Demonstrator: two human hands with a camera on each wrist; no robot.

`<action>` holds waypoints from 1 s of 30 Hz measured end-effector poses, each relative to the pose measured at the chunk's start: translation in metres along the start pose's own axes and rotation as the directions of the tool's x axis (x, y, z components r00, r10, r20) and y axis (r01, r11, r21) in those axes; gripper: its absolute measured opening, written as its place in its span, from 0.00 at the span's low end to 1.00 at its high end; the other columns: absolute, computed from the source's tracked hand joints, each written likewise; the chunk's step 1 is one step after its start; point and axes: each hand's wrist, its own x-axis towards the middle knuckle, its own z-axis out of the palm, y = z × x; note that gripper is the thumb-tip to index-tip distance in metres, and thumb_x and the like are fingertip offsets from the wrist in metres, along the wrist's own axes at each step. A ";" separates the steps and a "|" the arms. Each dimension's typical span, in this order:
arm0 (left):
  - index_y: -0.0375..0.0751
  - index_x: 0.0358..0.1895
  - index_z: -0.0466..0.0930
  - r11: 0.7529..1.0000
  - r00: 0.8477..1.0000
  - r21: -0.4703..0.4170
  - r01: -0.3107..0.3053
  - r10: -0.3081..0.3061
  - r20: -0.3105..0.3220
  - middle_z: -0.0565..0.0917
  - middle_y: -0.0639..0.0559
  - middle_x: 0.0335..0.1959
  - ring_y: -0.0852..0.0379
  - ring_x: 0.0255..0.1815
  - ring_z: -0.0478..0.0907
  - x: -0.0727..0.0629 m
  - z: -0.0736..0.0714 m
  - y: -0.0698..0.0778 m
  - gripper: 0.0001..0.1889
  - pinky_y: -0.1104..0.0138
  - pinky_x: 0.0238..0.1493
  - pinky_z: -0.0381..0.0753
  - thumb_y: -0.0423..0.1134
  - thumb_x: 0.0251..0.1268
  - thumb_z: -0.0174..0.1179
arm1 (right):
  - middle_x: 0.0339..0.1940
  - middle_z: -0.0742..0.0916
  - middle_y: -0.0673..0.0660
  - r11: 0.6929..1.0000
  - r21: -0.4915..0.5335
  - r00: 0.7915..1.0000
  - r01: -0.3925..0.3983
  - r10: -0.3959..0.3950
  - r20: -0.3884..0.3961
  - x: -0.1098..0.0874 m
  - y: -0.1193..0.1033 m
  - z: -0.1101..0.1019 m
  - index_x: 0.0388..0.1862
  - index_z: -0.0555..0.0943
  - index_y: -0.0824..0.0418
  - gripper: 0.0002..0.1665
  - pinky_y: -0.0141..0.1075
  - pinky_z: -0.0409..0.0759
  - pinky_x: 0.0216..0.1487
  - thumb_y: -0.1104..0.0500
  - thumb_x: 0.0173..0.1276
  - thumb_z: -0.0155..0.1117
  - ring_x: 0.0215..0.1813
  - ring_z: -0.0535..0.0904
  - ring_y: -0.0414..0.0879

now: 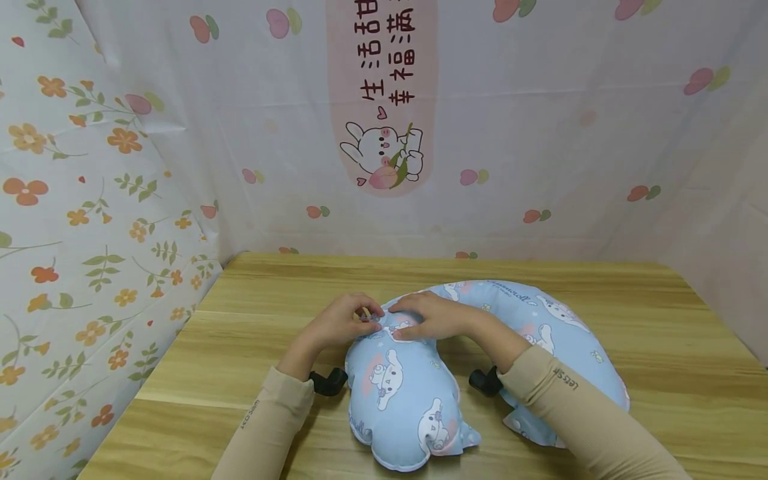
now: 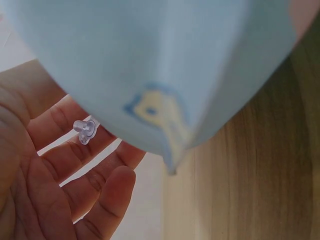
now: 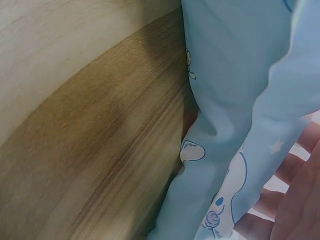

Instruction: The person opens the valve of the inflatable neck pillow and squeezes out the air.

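Observation:
A puffy light-blue inflatable ring (image 1: 390, 393), U-shaped and printed with white cartoon puppies, lies on the table with its rounded left arm toward me. At the top of that arm, the left hand (image 1: 342, 323) pinches the surface between thumb and index finger. Its other fingers stay loosely bent in the left wrist view, where a clear plastic valve (image 2: 85, 130) sits in front of them. Opposite, the right hand (image 1: 432, 315) grips the ring with thumb and fingers on either side of a bulge. In the right wrist view, the ring partly hides its fingers (image 3: 270, 202).
The ring's other arm curves behind and under the right forearm (image 1: 540, 373). Beneath everything is a wood-grain table (image 1: 240, 313). A printed cloth backdrop (image 1: 270, 133) stands behind it, and a flowered cloth (image 1: 108, 253) hangs along the left side. Black wrist mounts (image 1: 329, 382) sit near both wrists.

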 end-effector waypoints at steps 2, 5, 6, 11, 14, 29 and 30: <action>0.39 0.45 0.85 1.000 1.000 -0.005 0.006 -0.006 0.002 0.84 0.47 0.45 0.56 0.41 0.77 -0.001 0.000 0.000 0.09 0.70 0.40 0.80 0.35 0.64 0.67 | 0.70 0.77 0.61 1.000 0.002 1.000 -0.002 0.002 0.004 0.000 0.001 0.001 0.70 0.73 0.63 0.34 0.56 0.66 0.73 0.45 0.72 0.61 0.73 0.70 0.59; 0.40 0.45 0.85 1.000 1.000 -0.004 0.014 -0.014 0.002 0.84 0.47 0.45 0.56 0.41 0.77 -0.001 0.000 -0.001 0.09 0.69 0.40 0.80 0.35 0.64 0.66 | 0.71 0.76 0.61 1.000 0.008 1.000 -0.010 0.010 0.009 0.000 0.001 0.002 0.70 0.72 0.62 0.34 0.57 0.65 0.73 0.45 0.72 0.60 0.74 0.68 0.60; 0.40 0.46 0.85 1.000 1.000 -0.003 0.017 -0.017 0.001 0.84 0.48 0.45 0.56 0.42 0.77 -0.001 0.000 -0.001 0.09 0.69 0.40 0.80 0.35 0.64 0.66 | 0.71 0.76 0.61 1.000 0.009 1.000 -0.012 0.012 0.011 0.000 0.001 0.002 0.70 0.72 0.62 0.34 0.57 0.65 0.73 0.45 0.72 0.60 0.74 0.68 0.60; 0.40 0.46 0.85 1.000 1.000 0.001 0.024 -0.024 0.000 0.84 0.48 0.45 0.56 0.41 0.77 -0.001 0.000 0.000 0.09 0.69 0.40 0.80 0.35 0.64 0.67 | 0.71 0.76 0.61 1.000 0.007 1.000 -0.021 0.021 0.012 0.000 0.002 0.004 0.70 0.72 0.62 0.34 0.58 0.64 0.74 0.45 0.72 0.60 0.74 0.68 0.60; 0.40 0.46 0.85 1.000 1.000 0.003 0.030 -0.030 0.003 0.84 0.48 0.45 0.56 0.41 0.77 0.000 0.001 -0.001 0.09 0.70 0.39 0.80 0.35 0.64 0.67 | 0.71 0.76 0.61 1.000 0.009 1.000 -0.023 0.023 0.012 0.000 0.003 0.004 0.70 0.72 0.61 0.34 0.58 0.63 0.74 0.44 0.72 0.60 0.74 0.68 0.59; 0.41 0.45 0.85 0.998 0.999 0.031 0.048 -0.049 0.009 0.84 0.49 0.44 0.55 0.41 0.77 0.000 0.003 -0.001 0.08 0.70 0.39 0.80 0.35 0.64 0.67 | 0.70 0.76 0.61 0.999 0.019 0.999 -0.037 0.037 0.021 0.002 0.006 0.009 0.70 0.72 0.60 0.34 0.59 0.65 0.73 0.44 0.72 0.59 0.74 0.67 0.61; 0.41 0.45 0.85 0.998 0.999 0.033 0.047 -0.048 0.010 0.84 0.49 0.45 0.55 0.41 0.77 0.000 0.003 -0.001 0.08 0.70 0.39 0.80 0.35 0.64 0.67 | 0.70 0.76 0.61 0.999 0.022 0.999 -0.040 0.039 0.022 0.003 0.006 0.009 0.70 0.72 0.60 0.34 0.58 0.65 0.73 0.44 0.72 0.59 0.74 0.67 0.61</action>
